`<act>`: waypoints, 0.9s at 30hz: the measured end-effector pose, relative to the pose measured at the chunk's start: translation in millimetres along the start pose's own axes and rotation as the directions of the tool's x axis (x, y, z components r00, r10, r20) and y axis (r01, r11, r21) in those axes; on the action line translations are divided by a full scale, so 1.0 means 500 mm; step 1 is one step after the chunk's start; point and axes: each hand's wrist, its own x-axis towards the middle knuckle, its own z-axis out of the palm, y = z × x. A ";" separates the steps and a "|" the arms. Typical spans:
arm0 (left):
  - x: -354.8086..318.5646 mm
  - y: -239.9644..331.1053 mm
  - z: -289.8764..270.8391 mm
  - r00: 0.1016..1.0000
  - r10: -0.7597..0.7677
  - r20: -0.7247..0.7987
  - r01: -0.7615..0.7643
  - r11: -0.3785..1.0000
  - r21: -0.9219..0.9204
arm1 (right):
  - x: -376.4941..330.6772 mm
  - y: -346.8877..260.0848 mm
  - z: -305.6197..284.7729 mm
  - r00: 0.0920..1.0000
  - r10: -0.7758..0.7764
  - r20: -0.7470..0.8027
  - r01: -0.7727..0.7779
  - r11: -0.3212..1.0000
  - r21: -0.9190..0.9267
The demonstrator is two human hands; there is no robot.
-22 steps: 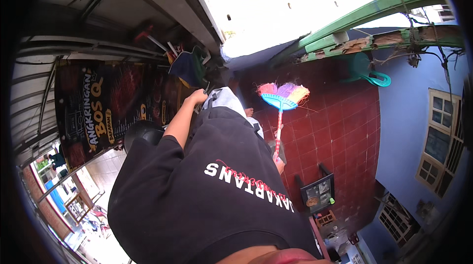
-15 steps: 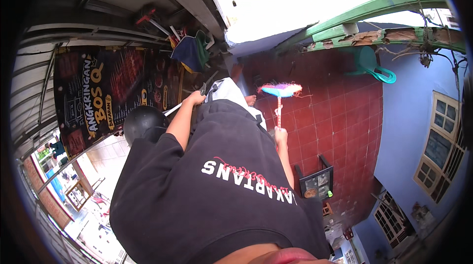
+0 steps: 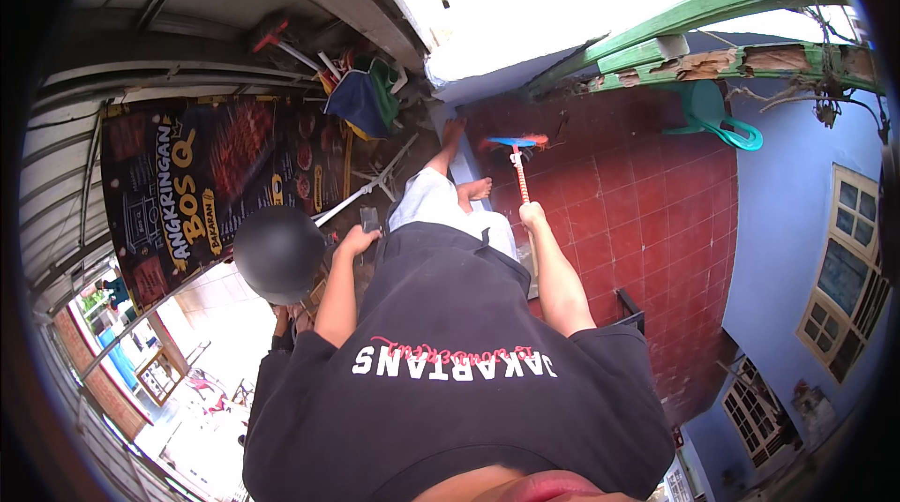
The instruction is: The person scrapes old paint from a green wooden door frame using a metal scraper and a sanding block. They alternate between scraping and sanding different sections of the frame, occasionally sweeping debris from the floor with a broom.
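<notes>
Head: right hand (image 3: 532, 215) grips broom (image 3: 517, 157) handle.

Red tiled floor (image 3: 647, 202) under you. Your bare feet (image 3: 476, 189) stand on it, and the broom head (image 3: 514, 141) rests on the tiles beside them.

Ahead of my right hand (image 3: 532, 216), the red tiled floor (image 3: 647, 221) lies open out to the blue wall (image 3: 797, 211). My left hand (image 3: 356, 241) is hemmed in: a black helmet (image 3: 278, 254) sits just beside it, with white poles (image 3: 361, 193) and piled clutter (image 3: 366, 94) beyond.
</notes>
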 end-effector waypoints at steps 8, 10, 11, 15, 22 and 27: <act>0.074 -0.112 0.066 0.997 -0.002 -0.076 -0.002 0.998 -0.057 | 0.062 -0.013 0.061 0.954 0.149 0.262 -0.243 0.893 0.378; 0.049 -0.109 0.089 0.996 -0.069 -0.055 0.063 0.991 -0.115 | 0.042 -0.028 0.060 0.970 0.124 0.208 -0.190 0.922 0.338; 0.041 -0.094 0.077 0.998 -0.055 -0.043 0.051 0.995 -0.090 | 0.028 -0.026 0.062 0.978 0.111 0.175 -0.168 0.921 0.350; -0.002 -0.013 0.030 0.999 -0.044 -0.022 0.043 0.998 -0.038 | -0.034 0.037 0.110 0.979 0.098 0.179 -0.165 0.897 0.411; 0.073 -0.080 0.057 0.991 0.044 -0.125 -0.081 0.949 -0.303 | -0.156 0.043 0.105 0.989 0.034 -0.142 -0.019 0.994 0.109; 0.120 -0.088 0.023 0.989 0.031 -0.143 -0.053 0.987 -0.149 | -0.095 -0.084 0.015 0.993 0.078 -0.093 -0.065 0.989 0.131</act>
